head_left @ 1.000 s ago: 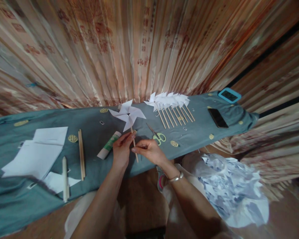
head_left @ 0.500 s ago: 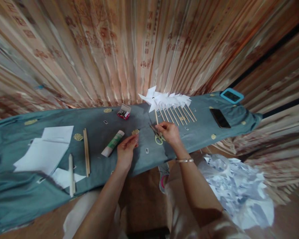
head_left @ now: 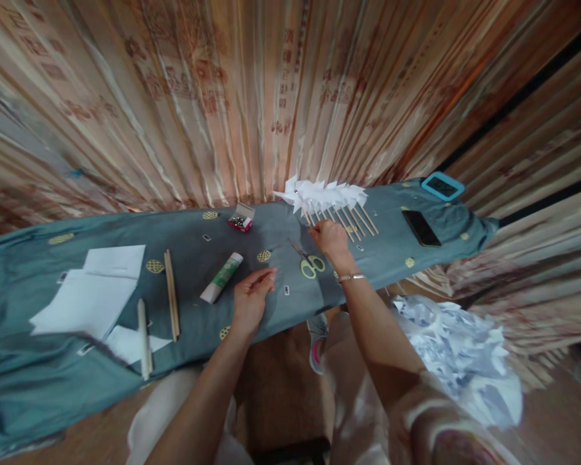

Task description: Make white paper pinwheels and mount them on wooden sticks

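My right hand (head_left: 330,239) has its fingers closed on the lower end of a stick. That stick belongs to the nearest white paper pinwheel (head_left: 296,194), which lies at the left end of a row of overlapping paper pinwheels (head_left: 341,195) on wooden sticks. My left hand (head_left: 252,294) hovers over the cloth with fingers curled and pressed together, and nothing shows in it. Between the hands lie scissors (head_left: 312,265) with yellow-green handles, blades slightly apart. Left of my left hand is a green-and-white glue stick (head_left: 223,278).
A small red box (head_left: 241,219) of pins stands open at the back. White paper sheets (head_left: 91,284), loose wooden sticks (head_left: 171,294) and a white pen-like stick (head_left: 144,339) lie left. A phone (head_left: 421,228) and blue-framed device (head_left: 442,186) lie right. Paper scraps (head_left: 459,355) fill a bag below.
My right hand has moved away from me, and the pinwheel it holds has come down onto the row. The scissors are now uncovered. My left hand has shifted slightly right and nearer to me.
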